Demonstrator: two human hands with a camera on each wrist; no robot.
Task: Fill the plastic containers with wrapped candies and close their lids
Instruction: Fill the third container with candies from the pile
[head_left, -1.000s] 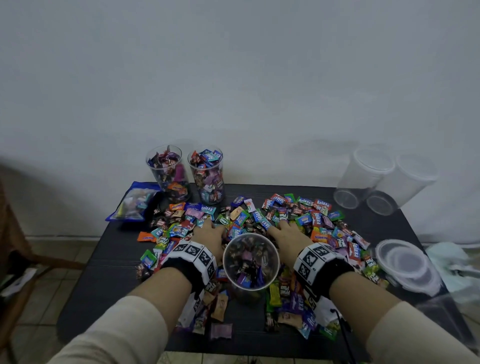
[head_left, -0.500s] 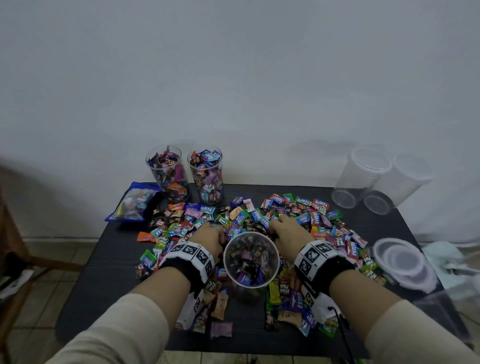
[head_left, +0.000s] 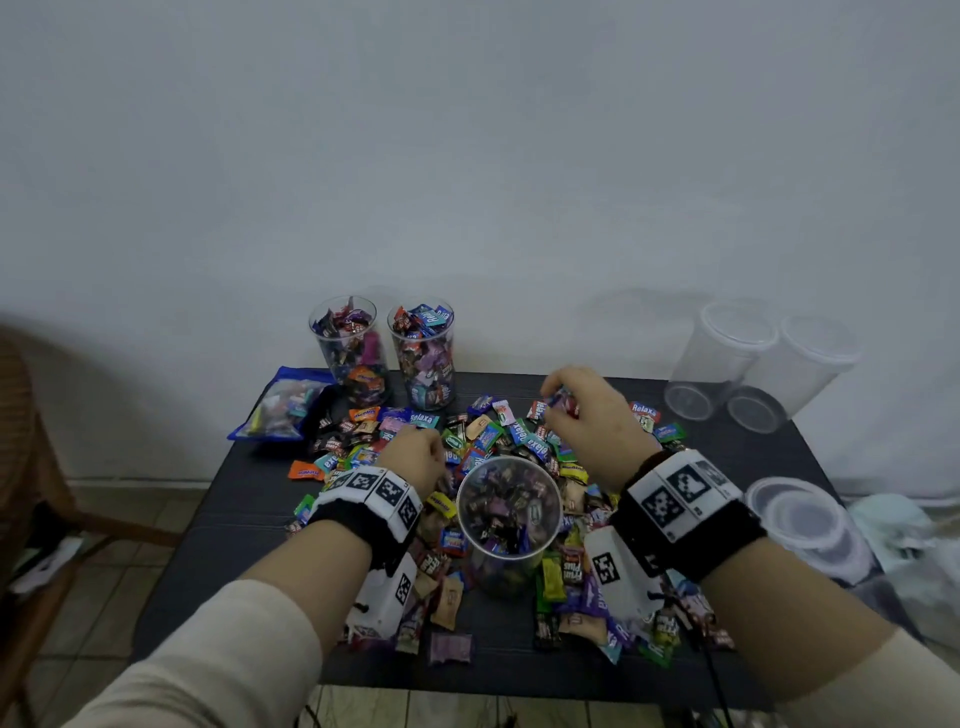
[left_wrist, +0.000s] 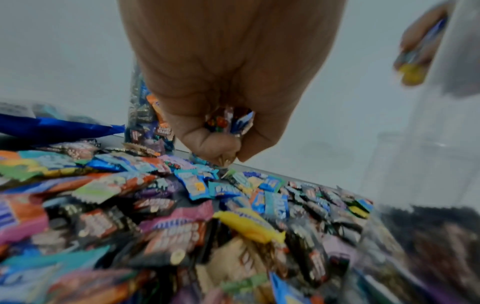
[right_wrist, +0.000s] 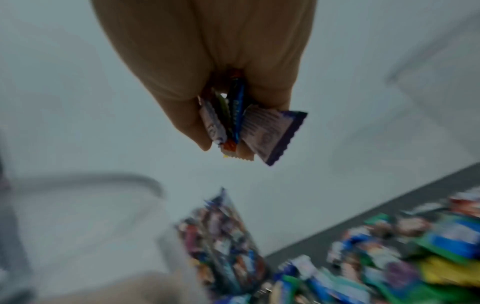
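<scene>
A clear plastic container, partly filled with wrapped candies, stands in the middle of a loose candy pile on the black table. My left hand is just left of the container, low over the pile, fingers curled round a few wrapped candies. My right hand is raised behind and right of the container, gripping a bunch of wrapped candies, one purple. Two filled, lidless containers stand at the back left.
A blue candy bag lies at the back left. Two empty clear containers lie tipped at the back right. A stack of clear lids sits at the right edge. A wooden chair stands left of the table.
Both hands lay flat on the pile behind the container. They have closed on candies. The right hand has lifted up off the pile; the left has drawn back slightly and stays low.
</scene>
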